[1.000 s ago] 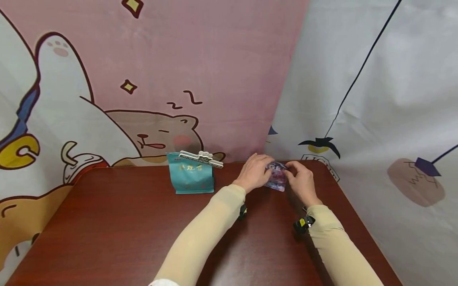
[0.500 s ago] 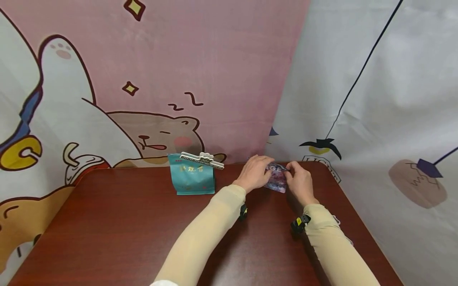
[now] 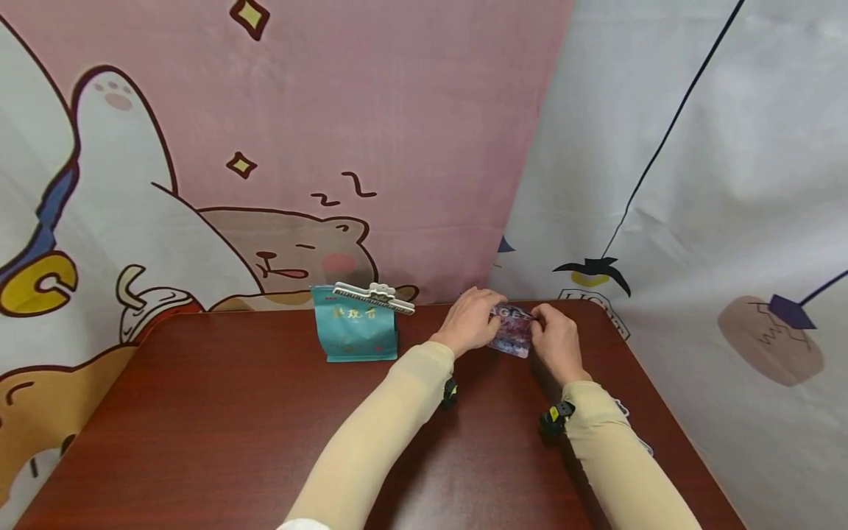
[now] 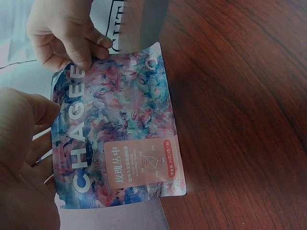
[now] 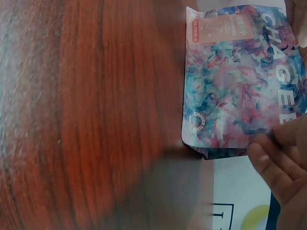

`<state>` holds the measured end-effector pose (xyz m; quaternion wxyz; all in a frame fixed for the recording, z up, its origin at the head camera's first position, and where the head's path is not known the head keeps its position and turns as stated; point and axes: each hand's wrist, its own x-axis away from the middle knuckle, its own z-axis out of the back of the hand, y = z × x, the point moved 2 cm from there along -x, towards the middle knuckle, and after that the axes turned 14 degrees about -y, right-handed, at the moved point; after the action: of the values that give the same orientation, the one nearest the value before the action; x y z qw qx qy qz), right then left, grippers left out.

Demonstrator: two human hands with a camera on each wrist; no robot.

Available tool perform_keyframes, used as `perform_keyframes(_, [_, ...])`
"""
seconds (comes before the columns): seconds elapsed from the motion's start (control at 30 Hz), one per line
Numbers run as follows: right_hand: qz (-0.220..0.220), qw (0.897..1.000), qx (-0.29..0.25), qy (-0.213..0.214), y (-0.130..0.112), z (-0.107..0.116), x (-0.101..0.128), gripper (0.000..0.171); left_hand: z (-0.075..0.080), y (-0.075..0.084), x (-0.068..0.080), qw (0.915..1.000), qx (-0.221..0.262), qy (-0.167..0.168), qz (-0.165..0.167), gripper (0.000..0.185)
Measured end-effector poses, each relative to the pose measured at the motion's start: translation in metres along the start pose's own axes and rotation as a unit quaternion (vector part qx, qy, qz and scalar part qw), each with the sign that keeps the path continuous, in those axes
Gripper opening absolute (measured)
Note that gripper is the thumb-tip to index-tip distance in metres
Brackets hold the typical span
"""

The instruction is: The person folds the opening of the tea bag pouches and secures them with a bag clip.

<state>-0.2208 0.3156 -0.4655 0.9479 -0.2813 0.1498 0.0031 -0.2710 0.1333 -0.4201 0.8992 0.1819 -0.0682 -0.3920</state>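
Observation:
A tea pouch (image 3: pixel 511 333) with a blue and pink marbled front stands on the table near its back edge. Large white CHAGEE letters run along its top, and a pink label (image 4: pixel 141 163) sits low on the front in the left wrist view. My left hand (image 3: pixel 470 318) holds the top edge at the left, thumb in front and fingers behind. At the upper right corner, my right hand (image 3: pixel 558 340) pinches the pouch between thumb and fingers. In the right wrist view its fingertips (image 5: pixel 259 149) press the pouch's side edge.
A teal pouch (image 3: pixel 356 335) stands to the left, with a white clip (image 3: pixel 374 296) slanted across its top. Beside my right forearm a white-edged thing (image 3: pixel 623 407) lies partly hidden. A printed cloth (image 3: pixel 397 147) hangs right behind the brown table (image 3: pixel 218 412).
My right hand has moved down and slightly left along the pouch's top corner, showing more of the lettering. My right forearm shifted left, uncovering the white-edged thing. The left hand stays in place.

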Motion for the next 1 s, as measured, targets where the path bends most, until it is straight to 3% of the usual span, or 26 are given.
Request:
perform_keyframes(0.4, [0.040,0.999,0.006,-0.001,-0.0001,0.0022,0.0026,0.010,0.0014,0.0021,-0.0006,1.0000,-0.003,-0.002,-0.003,0.032])
perform_keyframes(0.63, [0.042,0.999,-0.010,-0.019,0.0003,0.0033,0.0063,0.002,0.0015,0.0011,-0.0009,1.0000,-0.004,-0.002,-0.003,0.031])
perform_keyframes(1.0, [0.029,0.999,-0.032,-0.016,0.0007,0.0061,0.0087,0.029,0.0024,0.0021,0.0000,1.0000,-0.001,-0.003,-0.003,0.031])
